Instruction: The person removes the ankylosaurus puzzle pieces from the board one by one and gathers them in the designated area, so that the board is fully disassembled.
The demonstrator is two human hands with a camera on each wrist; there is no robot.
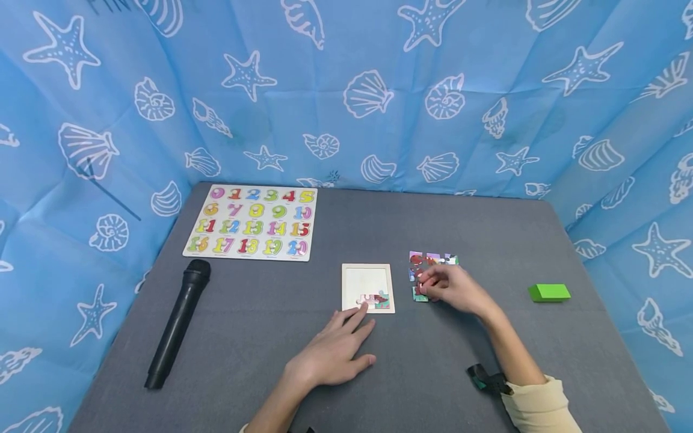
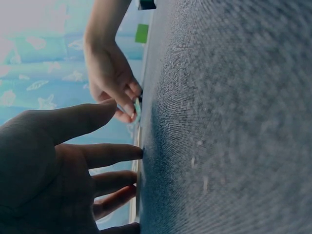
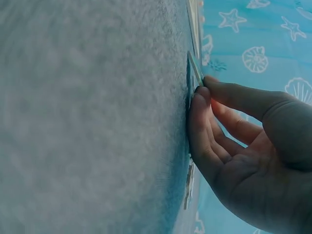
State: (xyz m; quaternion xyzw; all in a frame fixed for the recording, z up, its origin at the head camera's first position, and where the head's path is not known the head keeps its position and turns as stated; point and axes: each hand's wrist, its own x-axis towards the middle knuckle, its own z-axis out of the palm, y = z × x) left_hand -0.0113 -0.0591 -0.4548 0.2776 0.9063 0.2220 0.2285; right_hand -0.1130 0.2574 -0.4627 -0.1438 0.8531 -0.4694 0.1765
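A shallow pale puzzle tray [image 1: 368, 276] lies mid-table with a few jigsaw pieces [image 1: 381, 299] fitted along its lower right. My left hand [image 1: 332, 352] rests at the tray's lower edge, fingers spread and fairly straight, one fingertip touching the pieces. To the right of the tray, my right hand [image 1: 455, 288] pinches a puzzle piece [image 3: 195, 68] between thumb and fingertips, its edge tilted up from the table in the right wrist view. Loose colourful puzzle pieces [image 1: 433, 258] lie beneath and beyond that hand, which partly hides them.
A number board [image 1: 249, 222] sits at the back left, with a black microphone [image 1: 178, 325] in front of it. Over on the right is a green block [image 1: 549, 293]. A dark strap [image 1: 487, 379] is at my right wrist. Blue shell-patterned cloth [image 1: 368, 120] surrounds the grey table [image 1: 243, 337].
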